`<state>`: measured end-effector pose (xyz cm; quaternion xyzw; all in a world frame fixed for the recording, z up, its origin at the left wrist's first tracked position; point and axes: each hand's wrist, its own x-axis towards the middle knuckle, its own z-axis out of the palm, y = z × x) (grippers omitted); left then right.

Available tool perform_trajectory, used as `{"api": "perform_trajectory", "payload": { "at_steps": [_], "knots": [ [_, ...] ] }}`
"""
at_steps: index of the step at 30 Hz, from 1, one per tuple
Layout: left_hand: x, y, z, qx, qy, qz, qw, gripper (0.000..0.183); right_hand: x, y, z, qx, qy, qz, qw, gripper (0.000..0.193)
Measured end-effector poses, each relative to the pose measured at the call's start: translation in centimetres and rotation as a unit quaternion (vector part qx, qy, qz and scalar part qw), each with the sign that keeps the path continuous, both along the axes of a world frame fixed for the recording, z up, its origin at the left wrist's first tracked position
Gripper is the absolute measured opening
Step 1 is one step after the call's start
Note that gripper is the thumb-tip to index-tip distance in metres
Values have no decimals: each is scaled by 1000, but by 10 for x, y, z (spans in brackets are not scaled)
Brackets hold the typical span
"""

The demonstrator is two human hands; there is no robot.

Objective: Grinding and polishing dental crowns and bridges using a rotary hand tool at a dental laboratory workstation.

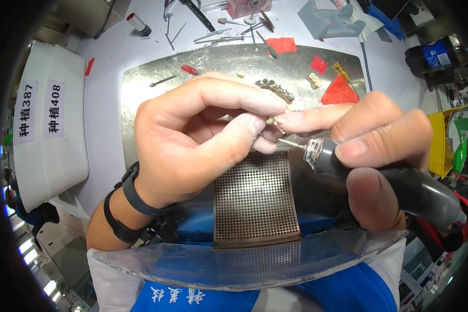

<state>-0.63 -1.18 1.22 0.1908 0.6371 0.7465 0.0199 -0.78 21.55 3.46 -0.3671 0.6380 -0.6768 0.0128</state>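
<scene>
My left hand (184,135) is closed, with thumb and forefinger pinching a small tooth-coloured dental crown (270,120), mostly hidden by the fingertips. My right hand (374,135) wraps round a dark rotary handpiece (330,158). A thin pointed bur (290,142) sticks out of its nose toward the left fingertips, slightly apart from the crown. The right forefinger reaches forward and rests against the left fingertips by the crown. Just beyond the hands, a dark, beaded metal dental framework (275,89) lies on the metal plate. Farther right sits a small group of tooth-coloured crowns (314,79).
A perforated metal grille (256,200) lies below my hands, and a clear shield (244,262) curves across the near side. Red sheets (340,91) and loose burs (218,39) lie beyond. A white bin (52,156) stands left; a dark bottle (436,55) and yellow tray (440,145) are right.
</scene>
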Motion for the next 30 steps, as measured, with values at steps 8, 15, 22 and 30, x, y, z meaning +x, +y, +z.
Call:
{"api": "perform_trajectory", "payload": {
  "at_steps": [8,15,22,30],
  "knots": [
    [0,1,0,61,-45,-22,997,21,-2,1,1,-20,-10,-14,1000,21],
    [-1,0,2,66,-82,-38,994,20,0,1,-1,-9,-15,-29,999,20],
    [2,5,3,129,-109,-23,985,18,-4,2,7,-10,-46,-13,999,20],
    [2,2,1,105,-90,-41,990,14,-12,6,1,-16,-45,31,998,20]
  ]
}}
